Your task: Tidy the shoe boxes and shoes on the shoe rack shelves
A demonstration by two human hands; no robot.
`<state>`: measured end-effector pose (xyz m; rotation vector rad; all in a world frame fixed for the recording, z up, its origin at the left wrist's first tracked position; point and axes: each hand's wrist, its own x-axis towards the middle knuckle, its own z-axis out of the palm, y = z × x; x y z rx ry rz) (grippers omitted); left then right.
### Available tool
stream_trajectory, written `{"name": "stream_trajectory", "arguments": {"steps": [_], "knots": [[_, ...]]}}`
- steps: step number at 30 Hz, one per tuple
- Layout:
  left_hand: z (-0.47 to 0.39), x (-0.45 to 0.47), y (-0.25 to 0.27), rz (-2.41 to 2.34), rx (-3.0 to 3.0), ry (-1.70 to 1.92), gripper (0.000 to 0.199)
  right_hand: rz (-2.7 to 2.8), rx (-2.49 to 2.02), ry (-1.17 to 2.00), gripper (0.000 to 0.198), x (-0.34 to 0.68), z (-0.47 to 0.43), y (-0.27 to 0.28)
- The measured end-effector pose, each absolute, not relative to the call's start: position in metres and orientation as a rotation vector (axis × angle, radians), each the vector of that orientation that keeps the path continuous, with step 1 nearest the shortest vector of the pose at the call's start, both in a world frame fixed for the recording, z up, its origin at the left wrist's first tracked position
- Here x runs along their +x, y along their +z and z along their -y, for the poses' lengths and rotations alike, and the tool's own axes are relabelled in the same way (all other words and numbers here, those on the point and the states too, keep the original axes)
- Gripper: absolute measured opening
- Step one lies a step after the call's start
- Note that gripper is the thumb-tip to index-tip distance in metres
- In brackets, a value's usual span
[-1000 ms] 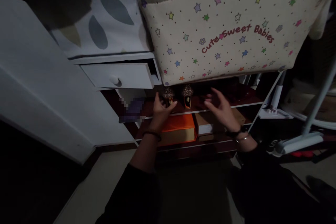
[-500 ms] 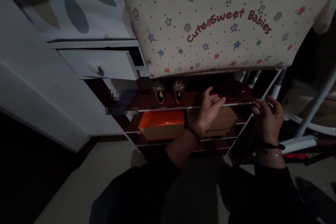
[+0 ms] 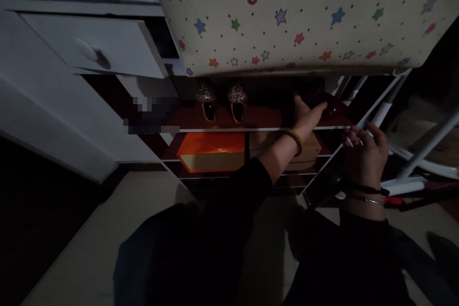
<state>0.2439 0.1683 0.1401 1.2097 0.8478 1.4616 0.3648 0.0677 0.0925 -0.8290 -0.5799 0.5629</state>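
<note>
My left hand reaches over the upper shelf, its thumb apart from the stretched fingers, whose tips fade into shadow. Just beyond it sits a dark red glossy thing, perhaps a shoe; its outline is lost in the dark, and I cannot tell if the hand touches it. By the shelf's right front corner, my right hand holds nothing, fingers loosely bent and apart. Left of my left hand stands a pair of glittery shoes, the left shoe and right shoe, with orange edging.
A star-patterned cloth hangs over the rack top. Below are an orange box and a brown cardboard box. At left a white drawer juts out askew. Pale poles stand at right.
My left hand has moved deeper over the shelf, towards the dark red thing. My right hand stays by the rack's right corner. The view has shifted closer, so the rack appears higher.
</note>
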Motion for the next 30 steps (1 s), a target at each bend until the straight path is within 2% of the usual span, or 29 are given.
{"name": "stream_trajectory", "arguments": {"steps": [7,16,23,30], "knots": [[-0.171,0.24,0.148,-0.902,1.214,1.502,0.085,0.549,-0.858,0.55,0.044,0.368,-0.067,0.089],[-0.165,0.157,0.169,-0.924,1.197,1.363,0.065,0.566,-0.889,0.535,0.045,0.365,-0.066,0.081],[-0.175,0.12,0.146,-0.984,1.221,1.357,0.071,0.583,-0.891,0.56,0.052,0.362,-0.079,0.078],[-0.179,0.108,0.124,-0.772,1.255,1.388,0.077,0.678,-0.975,0.553,0.049,0.37,-0.111,0.098]]}}
